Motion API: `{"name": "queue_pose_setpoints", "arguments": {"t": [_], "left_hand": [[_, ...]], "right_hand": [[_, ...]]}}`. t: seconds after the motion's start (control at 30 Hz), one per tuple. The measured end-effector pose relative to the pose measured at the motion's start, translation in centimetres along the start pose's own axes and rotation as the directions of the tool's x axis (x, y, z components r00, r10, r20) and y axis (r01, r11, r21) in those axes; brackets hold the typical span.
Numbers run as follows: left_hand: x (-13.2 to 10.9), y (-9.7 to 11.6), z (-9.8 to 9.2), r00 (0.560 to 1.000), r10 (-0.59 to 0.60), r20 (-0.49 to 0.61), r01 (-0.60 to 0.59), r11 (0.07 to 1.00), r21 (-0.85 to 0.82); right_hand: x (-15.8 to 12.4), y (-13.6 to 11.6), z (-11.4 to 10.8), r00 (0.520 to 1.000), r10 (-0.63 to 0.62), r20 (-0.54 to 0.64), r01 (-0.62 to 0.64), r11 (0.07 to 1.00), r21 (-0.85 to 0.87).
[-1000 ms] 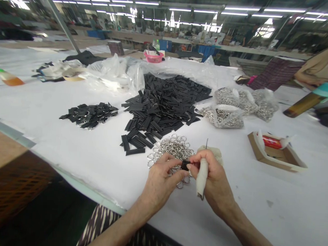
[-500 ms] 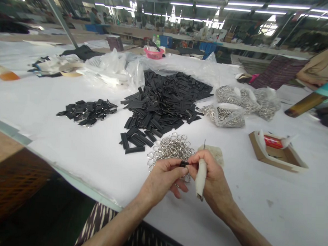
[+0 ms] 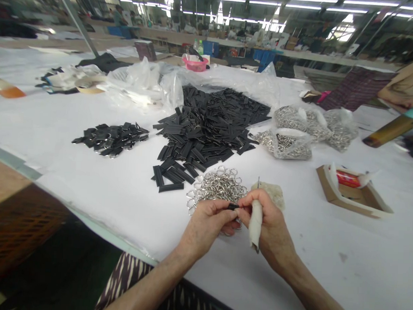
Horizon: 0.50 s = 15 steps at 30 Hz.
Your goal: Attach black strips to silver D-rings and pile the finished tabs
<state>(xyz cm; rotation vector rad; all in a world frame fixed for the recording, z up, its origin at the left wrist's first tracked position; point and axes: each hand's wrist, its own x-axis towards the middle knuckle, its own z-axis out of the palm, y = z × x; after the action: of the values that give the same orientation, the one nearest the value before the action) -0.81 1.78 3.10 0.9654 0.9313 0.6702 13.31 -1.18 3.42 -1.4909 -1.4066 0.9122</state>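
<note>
Between the fingertips of both hands is a small black strip (image 3: 233, 206), mostly covered by the fingers. My left hand (image 3: 209, 223) pinches it from the left. My right hand (image 3: 267, 218) pinches its other end and also carries an awl-like tool (image 3: 256, 224) with a thick pale wrapped handle, its thin metal tip pointing away from me. Just beyond the fingers lies a heap of silver metal rings (image 3: 221, 185). Behind it spreads a large pile of flat black strips (image 3: 210, 123). Off to the left sits a smaller pile of black pieces with metal rings (image 3: 112, 138).
Clear bags of metal rings (image 3: 290, 144) lie to the right of the strips. An open cardboard box (image 3: 360, 203) with a red item stands farther right. A pale flat block (image 3: 273, 193) lies beyond my right hand. Another person's arm (image 3: 405, 85) shows at the far right.
The fingers of my left hand have curled in more under the black strip. Both hands otherwise stay together in nearly the same place, and the view has shifted slightly.
</note>
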Motion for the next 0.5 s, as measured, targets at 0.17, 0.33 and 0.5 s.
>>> {"name": "queue_pose_setpoints", "arguments": {"t": [0.17, 0.33, 0.5], "left_hand": [[0.03, 0.1, 0.11, 1.0, 0.015, -0.003, -0.015, 0.999, 0.038], [0.05, -0.22, 0.2, 1.0, -0.001, -0.003, 0.001, 1.0, -0.017], [0.01, -0.38, 0.2, 1.0, -0.008, -0.009, 0.008, 0.999, -0.042]], "right_hand": [[-0.07, -0.21, -0.12, 1.0, 0.002, 0.023, -0.002, 1.0, 0.0], [-0.02, -0.05, -0.17, 0.999, 0.012, 0.036, -0.012, 1.0, 0.009], [0.08, 0.05, -0.07, 1.0, 0.002, 0.018, -0.002, 1.0, 0.016]]}}
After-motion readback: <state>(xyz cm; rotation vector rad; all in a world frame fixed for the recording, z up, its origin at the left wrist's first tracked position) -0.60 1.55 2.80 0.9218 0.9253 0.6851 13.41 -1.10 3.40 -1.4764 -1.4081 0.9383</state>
